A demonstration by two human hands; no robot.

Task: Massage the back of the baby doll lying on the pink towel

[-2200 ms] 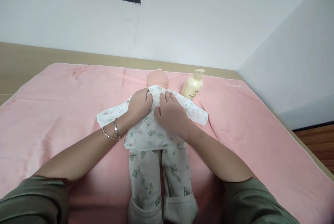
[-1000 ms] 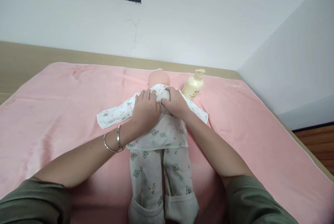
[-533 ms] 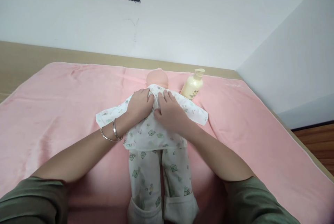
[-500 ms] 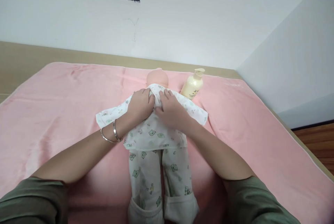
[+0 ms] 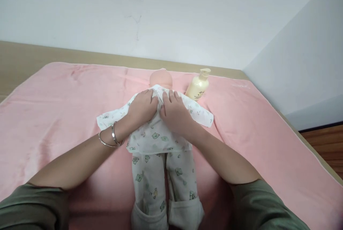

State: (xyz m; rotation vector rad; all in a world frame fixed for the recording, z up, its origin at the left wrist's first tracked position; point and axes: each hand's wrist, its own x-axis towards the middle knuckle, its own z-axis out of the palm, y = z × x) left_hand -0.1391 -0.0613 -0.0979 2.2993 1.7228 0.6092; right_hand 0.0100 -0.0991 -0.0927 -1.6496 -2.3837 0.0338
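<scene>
A baby doll lies lengthwise before me, its bald head (image 5: 160, 78) at the far end. It wears a white shirt (image 5: 158, 142) printed with small green animals, and matching trousers (image 5: 148, 180) with folded white cuffs. On the upper left of the shirt rests my left hand (image 5: 144, 106), fingers stretched out over the cloth, two silver bangles on that wrist. My right hand (image 5: 175, 111) lies opposite on the upper right, fingers slightly spread. A narrow strip of shirt with a fold shows between my thumbs. My palms hide the cloth underneath.
A cream pump bottle (image 5: 197, 86) leans at a tilt by the doll's right-hand sleeve. Underneath spreads a pink blanket (image 5: 268, 144) on a wooden surface (image 5: 24, 53). White walls (image 5: 193, 19) rise behind and to the right.
My right hand has shifted slightly on the shirt and its fingers look a little more spread. My left hand has moved slightly to the left. The doll and bottle stay in place.
</scene>
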